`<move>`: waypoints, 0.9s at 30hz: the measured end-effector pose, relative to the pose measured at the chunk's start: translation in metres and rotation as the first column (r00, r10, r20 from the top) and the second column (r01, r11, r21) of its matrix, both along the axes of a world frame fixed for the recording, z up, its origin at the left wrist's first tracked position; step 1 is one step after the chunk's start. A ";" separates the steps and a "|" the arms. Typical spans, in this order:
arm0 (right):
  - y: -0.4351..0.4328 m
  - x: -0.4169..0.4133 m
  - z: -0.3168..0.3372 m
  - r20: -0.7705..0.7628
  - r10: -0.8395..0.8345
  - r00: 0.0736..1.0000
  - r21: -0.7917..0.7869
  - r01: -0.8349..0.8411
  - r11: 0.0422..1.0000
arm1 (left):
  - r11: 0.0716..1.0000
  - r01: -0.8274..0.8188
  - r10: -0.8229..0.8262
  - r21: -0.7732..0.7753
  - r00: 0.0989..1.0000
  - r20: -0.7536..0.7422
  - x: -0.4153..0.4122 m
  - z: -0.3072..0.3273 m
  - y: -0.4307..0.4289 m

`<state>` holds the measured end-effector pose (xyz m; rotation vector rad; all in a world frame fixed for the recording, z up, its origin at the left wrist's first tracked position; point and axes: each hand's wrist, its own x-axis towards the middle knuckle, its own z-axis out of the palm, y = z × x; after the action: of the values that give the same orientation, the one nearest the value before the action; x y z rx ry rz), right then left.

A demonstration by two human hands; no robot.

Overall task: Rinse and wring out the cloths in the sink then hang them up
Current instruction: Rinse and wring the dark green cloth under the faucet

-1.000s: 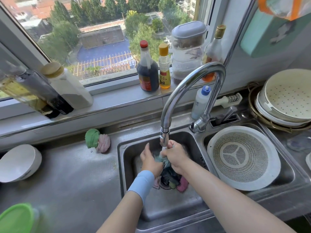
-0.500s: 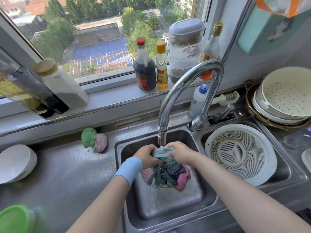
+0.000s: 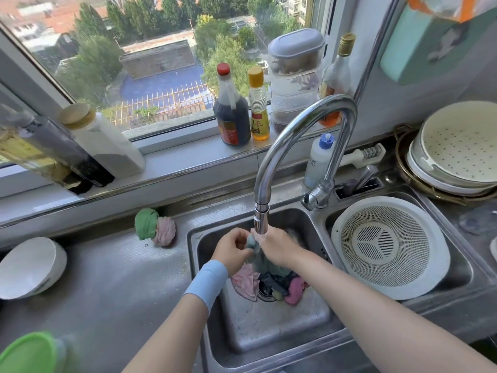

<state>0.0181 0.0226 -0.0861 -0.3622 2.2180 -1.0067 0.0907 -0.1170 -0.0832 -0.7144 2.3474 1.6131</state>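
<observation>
Since the frame half a second earlier, the two hands are brought closer together under the spout. The teal cloth (image 3: 254,244), then spread between them, is gathered into a narrow bunch.

Sink basin (image 3: 269,327): the left of two, steel, with its floor bare toward the near edge. The tap spout (image 3: 260,220) is positioned over the far half of the basin, directly above the hands. Running water is not clearly resolved.

Cloth pile (image 3: 247,285): pink, dark and magenta pieces are heaped over the drain at the basin's centre, limp and soaked. The tail of the teal cloth hangs down onto this heap.

Wrung cloths (image 3: 154,227): one green and one pink, twisted together, are set near the counter's far edge, left of the basin.

Left hand (image 3: 232,250): the fingers are curled round the upper end of the teal cloth.

Right hand (image 3: 278,247): it is clenched on the same bunch, just beside the left. Its fingers are mostly hidden behind the back of the hand.

Handling, judged: the cloth is expected to be soft, without stiffness, heavy with water and somewhat slick. It is best taken in two fists along the gathered length, so that opposite twist can be applied. A grip on a loose corner would likely slip. Dripping is best kept over the basin.
</observation>
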 end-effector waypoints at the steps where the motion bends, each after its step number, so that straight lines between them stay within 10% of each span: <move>1: 0.002 0.002 -0.004 -0.011 0.054 0.998 -0.008 -0.054 0.999 | 0.998 -0.058 0.059 0.035 0.998 -0.023 -0.001 -0.001 0.002; 8: 0.013 0.013 -0.004 0.078 -0.071 0.994 -0.077 0.077 0.994 | 0.963 -0.204 0.219 0.175 0.973 -0.073 -0.008 -0.002 0.018; 14: 0.003 0.001 0.007 0.061 -0.205 0.977 -0.147 0.212 0.966 | 0.915 -0.039 -0.013 0.401 0.992 0.127 -0.002 -0.006 0.035; 19: 0.007 -0.006 0.004 0.276 -0.474 0.836 -0.249 0.538 0.805 | 0.993 0.112 -0.116 0.036 0.985 0.127 0.000 -0.014 0.035; 27: 0.026 0.003 -0.001 0.401 -0.098 0.911 -0.157 0.173 0.972 | 0.972 0.184 -0.161 -0.146 0.974 0.159 -0.011 -0.004 0.014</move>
<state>0.0215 0.0487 -0.0868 -0.0754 1.8099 -1.2504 0.0798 -0.1033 -0.0871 -0.6151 2.3769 1.2684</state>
